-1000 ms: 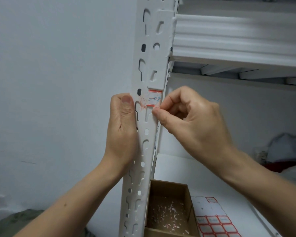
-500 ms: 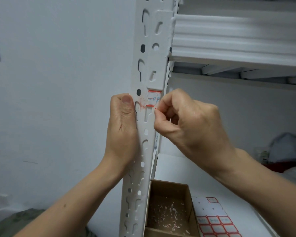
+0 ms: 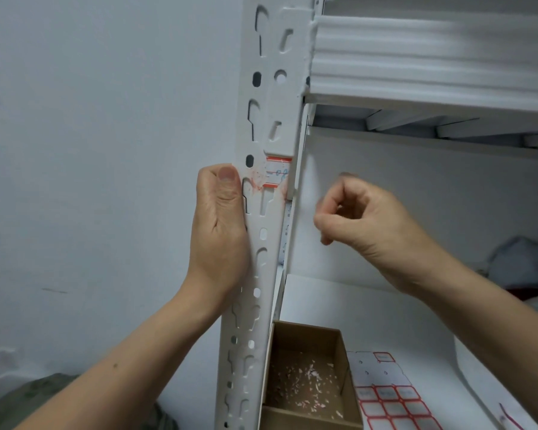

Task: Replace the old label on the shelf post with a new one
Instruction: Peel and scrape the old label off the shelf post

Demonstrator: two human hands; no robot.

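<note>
Left hand [image 3: 221,218] grips the shelf post [image 3: 269,94], thumb just beside the ragged old label [image 3: 277,175].
Right hand [image 3: 367,218] hovers curled in the open bay, apart from the post's edge; whether it pinches anything is unclear. Label sheet [image 3: 392,405] lies beside the cardboard box [image 3: 305,336].

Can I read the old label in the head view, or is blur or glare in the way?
Head view: soft light, no glare; label fairly sharp but its writing too small to read; right hand motion-smeared at the fingertips; post leans, likely lens distortion.
</note>
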